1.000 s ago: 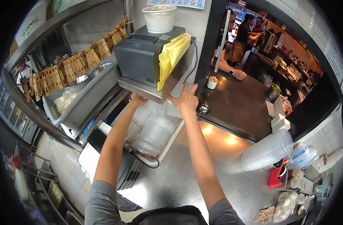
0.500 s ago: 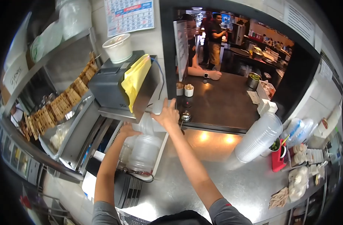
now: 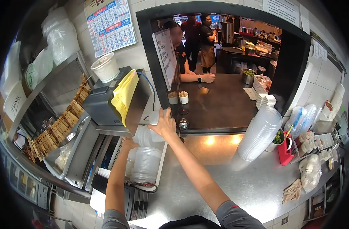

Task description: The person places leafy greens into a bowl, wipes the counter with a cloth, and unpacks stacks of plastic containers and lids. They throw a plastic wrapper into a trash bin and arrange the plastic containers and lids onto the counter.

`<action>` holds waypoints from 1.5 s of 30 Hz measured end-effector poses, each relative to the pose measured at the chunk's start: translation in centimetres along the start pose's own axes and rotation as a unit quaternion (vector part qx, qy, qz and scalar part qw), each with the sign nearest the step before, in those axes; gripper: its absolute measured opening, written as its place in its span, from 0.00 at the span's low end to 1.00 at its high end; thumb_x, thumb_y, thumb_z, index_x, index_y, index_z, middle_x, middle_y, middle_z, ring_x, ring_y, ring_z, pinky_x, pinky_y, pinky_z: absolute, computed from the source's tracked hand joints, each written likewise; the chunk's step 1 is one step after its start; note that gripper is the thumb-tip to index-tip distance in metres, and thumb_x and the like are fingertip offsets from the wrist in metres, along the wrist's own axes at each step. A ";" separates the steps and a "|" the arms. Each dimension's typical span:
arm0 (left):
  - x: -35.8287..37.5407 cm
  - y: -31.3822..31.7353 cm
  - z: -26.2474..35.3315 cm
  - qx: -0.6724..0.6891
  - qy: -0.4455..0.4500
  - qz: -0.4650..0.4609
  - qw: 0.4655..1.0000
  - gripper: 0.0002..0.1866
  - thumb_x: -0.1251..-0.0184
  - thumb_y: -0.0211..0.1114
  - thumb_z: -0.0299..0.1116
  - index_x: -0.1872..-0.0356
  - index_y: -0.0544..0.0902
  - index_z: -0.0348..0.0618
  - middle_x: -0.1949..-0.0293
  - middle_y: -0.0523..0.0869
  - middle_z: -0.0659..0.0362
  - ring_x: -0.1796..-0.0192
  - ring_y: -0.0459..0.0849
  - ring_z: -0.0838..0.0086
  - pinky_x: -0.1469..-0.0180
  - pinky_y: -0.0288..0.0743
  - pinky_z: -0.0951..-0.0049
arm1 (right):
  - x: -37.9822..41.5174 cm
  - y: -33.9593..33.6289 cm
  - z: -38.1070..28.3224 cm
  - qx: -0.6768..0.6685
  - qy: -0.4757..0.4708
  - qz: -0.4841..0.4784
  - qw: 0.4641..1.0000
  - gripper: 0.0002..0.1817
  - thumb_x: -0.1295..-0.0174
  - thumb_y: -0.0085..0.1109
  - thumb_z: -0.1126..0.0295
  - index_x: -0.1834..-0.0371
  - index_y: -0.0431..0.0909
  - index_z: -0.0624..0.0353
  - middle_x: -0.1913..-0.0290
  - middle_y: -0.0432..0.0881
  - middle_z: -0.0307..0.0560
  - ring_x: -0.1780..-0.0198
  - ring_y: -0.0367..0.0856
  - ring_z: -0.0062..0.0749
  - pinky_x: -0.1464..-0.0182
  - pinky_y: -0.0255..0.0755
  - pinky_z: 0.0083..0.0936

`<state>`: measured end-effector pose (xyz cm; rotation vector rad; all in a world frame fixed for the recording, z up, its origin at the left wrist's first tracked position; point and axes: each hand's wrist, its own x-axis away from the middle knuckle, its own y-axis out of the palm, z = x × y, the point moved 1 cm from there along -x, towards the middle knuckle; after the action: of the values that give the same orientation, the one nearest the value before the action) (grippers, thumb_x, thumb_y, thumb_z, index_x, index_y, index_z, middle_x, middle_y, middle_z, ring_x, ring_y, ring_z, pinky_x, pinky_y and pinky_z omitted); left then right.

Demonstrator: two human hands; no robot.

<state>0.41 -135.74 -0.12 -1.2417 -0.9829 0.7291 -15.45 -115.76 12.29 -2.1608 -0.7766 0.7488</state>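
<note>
My right hand (image 3: 165, 125) reaches over the far end of a white basket (image 3: 162, 168), its fingers spread around a stack of small translucent plastic containers (image 3: 154, 118). My left hand (image 3: 129, 143) is at the left side of the basket beside clear plastic containers (image 3: 143, 135); its thumb points right and its other fingers are partly hidden. Nothing shows in its grasp. Nearer to me in the basket lie stacked clear plastic lids (image 3: 146, 162).
A black printer (image 3: 105, 101) with yellow paper (image 3: 124, 99) overhangs the basket. A tall stack of clear containers (image 3: 260, 133) stands right on the steel counter (image 3: 205, 175). A call bell (image 3: 183, 123) sits by the pass window, where a person leans on the dark ledge (image 3: 220, 103).
The view has shifted, showing more of the calendar. Both hands stay at the basket; the left fingers look more drawn in, while the right hand remains around the small containers.
</note>
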 end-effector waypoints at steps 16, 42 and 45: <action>1.7 -0.3 8.1 -0.043 0.148 0.011 0.988 0.58 0.58 0.67 0.57 0.32 0.41 0.41 0.34 0.51 0.40 0.36 0.63 0.48 0.39 0.65 0.59 | -0.2 2.1 -0.3 0.032 -0.019 0.059 0.998 0.54 0.63 0.66 0.42 0.35 0.55 0.60 0.35 0.48 0.67 0.56 0.76 0.65 0.56 0.75 0.39; 1.2 -0.2 9.3 -0.235 0.323 0.139 0.906 0.29 0.39 0.48 0.36 0.34 0.60 0.48 0.35 0.60 0.52 0.31 0.52 0.60 0.30 0.39 0.56 | 0.2 1.1 1.1 -0.021 0.008 0.054 0.998 0.57 0.67 0.67 0.40 0.34 0.54 0.59 0.33 0.45 0.66 0.57 0.75 0.69 0.57 0.76 0.40; 5.0 -3.0 9.9 -0.158 0.350 0.054 0.922 0.30 0.38 0.47 0.36 0.33 0.58 0.48 0.32 0.58 0.53 0.29 0.48 0.59 0.29 0.35 0.55 | 0.2 1.2 0.9 -0.008 -0.007 0.054 0.999 0.57 0.67 0.67 0.40 0.34 0.54 0.59 0.33 0.44 0.68 0.57 0.75 0.69 0.57 0.76 0.40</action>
<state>-6.65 -127.75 4.15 -1.6863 -0.4428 0.1608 -15.61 -115.90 10.78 -2.2273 -0.6804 0.8165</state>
